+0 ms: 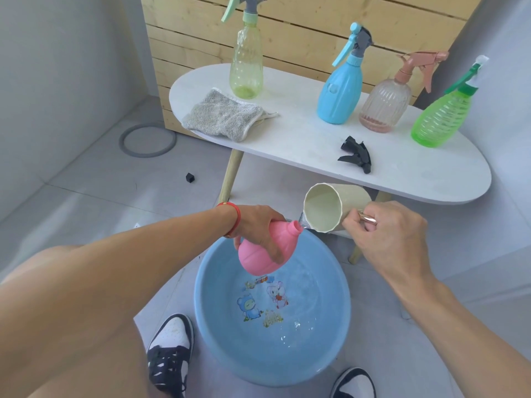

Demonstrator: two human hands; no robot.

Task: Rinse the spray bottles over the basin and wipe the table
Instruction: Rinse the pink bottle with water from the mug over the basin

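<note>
Basin (pixel 218 334), blue, sits on the floor between the person's shoes, a little water over its cartoon stickers. Behind it the white table (pixel 301 145) carries four spray bottles: yellow-green (pixel 246 67), blue (pixel 340 93), clear pink (pixel 385 106) and green (pixel 439 122), plus a grey cloth (pixel 224 116) and a loose black sprayer head (pixel 356 153). Over the basin, the left hand (pixel 258 225) is clamped round a tilted pink bottle (pixel 258 259), cap off. The right hand (pixel 388 234) grips a cream cup (pixel 333 205) by its handle, tipping water at the bottle's neck.
</note>
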